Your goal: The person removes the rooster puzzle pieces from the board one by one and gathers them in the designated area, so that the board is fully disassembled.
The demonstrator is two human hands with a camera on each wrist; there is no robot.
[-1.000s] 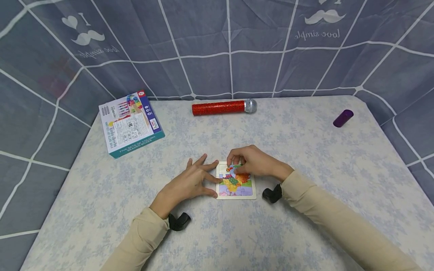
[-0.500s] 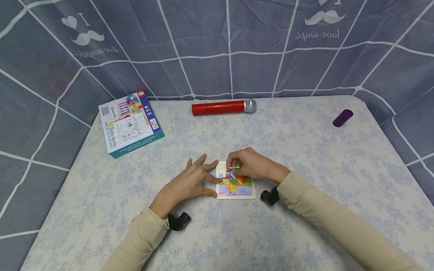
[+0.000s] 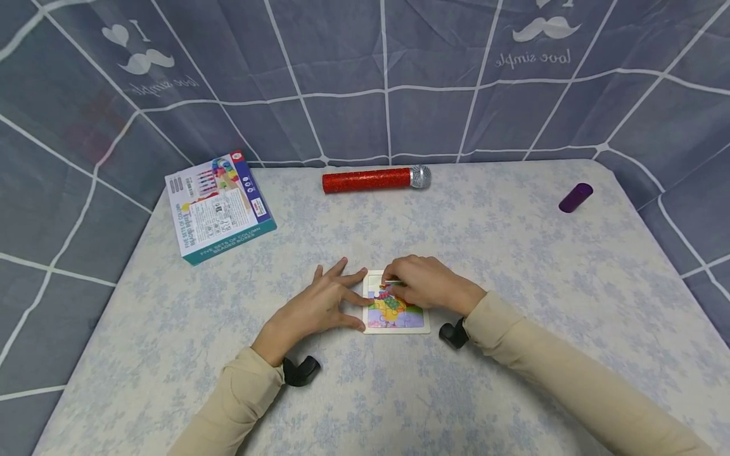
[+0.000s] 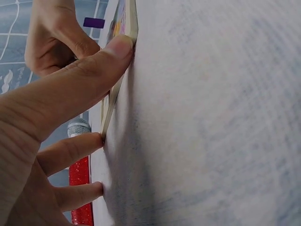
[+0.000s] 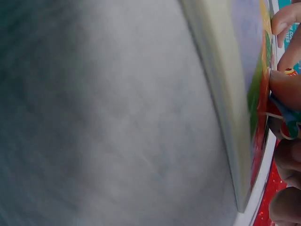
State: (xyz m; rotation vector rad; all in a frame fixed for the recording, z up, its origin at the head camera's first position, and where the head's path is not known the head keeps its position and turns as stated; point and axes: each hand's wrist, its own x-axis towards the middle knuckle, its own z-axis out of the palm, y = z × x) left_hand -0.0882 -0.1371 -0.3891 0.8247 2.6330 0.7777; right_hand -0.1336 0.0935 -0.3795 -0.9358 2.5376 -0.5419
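Observation:
A small jigsaw puzzle board (image 3: pixel 397 331) with a pale frame and a colourful bird picture lies flat on the table. At its upper left a bare cream patch shows. My left hand (image 3: pixel 320 305) has its fingers spread, with thumb and fingertips touching the board's left edge. Above the top of the board, my right hand (image 3: pixel 432 282) pinches a puzzle piece (image 5: pixel 290 120) between thumb and fingers. The piece looks tilted, its thin edge showing in the head view. The right hand covers the board's upper right part.
At the back lies a red glitter microphone (image 3: pixel 367 180) with a silver head. A bead-toy box (image 3: pixel 222 209) stands at the back left, and a purple cylinder (image 3: pixel 576 197) lies at the right. Grey checked cloth (image 3: pixel 342 126) hangs behind the table.
My right hand has lowered and turned slightly over the board, tilting the puzzle piece so it shows edge-on. My left hand stays at the board's left edge.

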